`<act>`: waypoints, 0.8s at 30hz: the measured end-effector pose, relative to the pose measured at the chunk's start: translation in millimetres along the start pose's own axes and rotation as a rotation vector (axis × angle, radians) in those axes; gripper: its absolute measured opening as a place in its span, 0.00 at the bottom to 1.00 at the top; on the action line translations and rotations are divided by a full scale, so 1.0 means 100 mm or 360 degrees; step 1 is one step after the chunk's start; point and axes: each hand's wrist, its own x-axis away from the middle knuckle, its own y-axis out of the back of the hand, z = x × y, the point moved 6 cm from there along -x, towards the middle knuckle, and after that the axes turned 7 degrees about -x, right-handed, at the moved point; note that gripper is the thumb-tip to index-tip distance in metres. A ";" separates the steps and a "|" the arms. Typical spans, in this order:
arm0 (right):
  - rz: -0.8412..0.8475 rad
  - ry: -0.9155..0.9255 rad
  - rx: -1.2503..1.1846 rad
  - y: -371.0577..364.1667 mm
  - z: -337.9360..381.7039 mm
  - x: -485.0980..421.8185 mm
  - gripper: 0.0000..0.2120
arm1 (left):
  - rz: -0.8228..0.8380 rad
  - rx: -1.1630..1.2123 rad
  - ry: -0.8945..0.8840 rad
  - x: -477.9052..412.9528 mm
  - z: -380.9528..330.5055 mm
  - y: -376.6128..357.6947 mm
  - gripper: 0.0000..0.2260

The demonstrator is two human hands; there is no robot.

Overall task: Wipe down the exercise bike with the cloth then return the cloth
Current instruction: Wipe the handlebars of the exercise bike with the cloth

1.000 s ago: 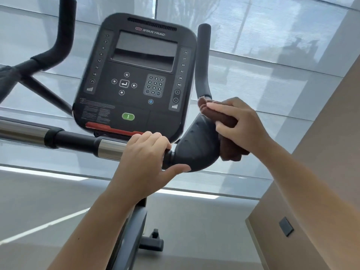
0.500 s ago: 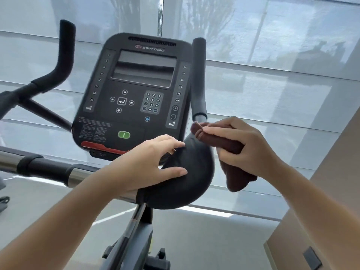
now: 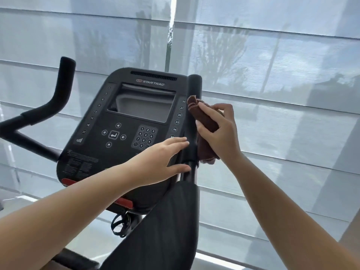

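Observation:
The exercise bike's black console [image 3: 124, 121] fills the middle of the head view, with its screen and keypad facing me. Right of it rises the black upright right handlebar [image 3: 194, 88]. My right hand [image 3: 218, 131] is shut on a folded brown cloth [image 3: 202, 115] and presses it against the right side of that bar. My left hand [image 3: 163, 160] hovers open, fingers spread, in front of the console's lower right corner, its fingertips close to the bar. Below, the black padded elbow rest [image 3: 171, 221] slopes toward me.
The bike's left handlebar [image 3: 58, 94] curves up at the left. Behind the bike hang pale translucent window blinds [image 3: 272, 75]. A bottle cage [image 3: 120, 225] hangs under the console. A beige wall corner [image 3: 352, 238] shows at the lower right.
The cloth and my right hand have slid up from the elbow rest onto the upright handlebar. My left hand let go of the rest and now hovers open. My view has risen.

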 end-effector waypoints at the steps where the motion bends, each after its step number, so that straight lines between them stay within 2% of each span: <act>1: -0.0020 0.0041 0.0017 -0.01 -0.02 -0.13 0.19 | 0.0000 -0.0006 0.0012 -0.06 0.03 -0.02 0.28; 5: 0.0082 0.0067 -0.0056 -0.09 -0.14 -0.29 0.20 | -0.0061 0.0030 0.0018 -0.19 0.07 -0.08 0.25; 12: 0.0465 -0.0035 -0.0394 0.00 -0.24 0.60 0.21 | -0.0247 0.0225 0.0024 -0.14 0.03 -0.05 0.21; 14: 0.0513 0.0047 -0.0316 0.03 -0.21 0.52 0.20 | -0.0290 0.0279 0.0070 -0.13 0.03 -0.02 0.22; 15: 0.0476 0.0103 -0.0256 0.04 -0.19 0.41 0.20 | -0.0313 0.0324 0.0100 -0.12 0.04 -0.01 0.23; 18: 0.0095 0.0201 -0.0199 0.06 -0.13 -0.12 0.19 | -0.0358 0.0491 0.0210 -0.10 0.09 -0.03 0.22; 20: -0.0065 0.0204 -0.0188 0.02 -0.13 -0.45 0.18 | -0.0358 0.0604 0.0255 -0.09 0.12 -0.05 0.21; 24: 0.0061 0.0087 -0.0329 -0.09 -0.18 -0.40 0.19 | -0.0331 0.0775 0.0286 -0.06 0.17 -0.08 0.17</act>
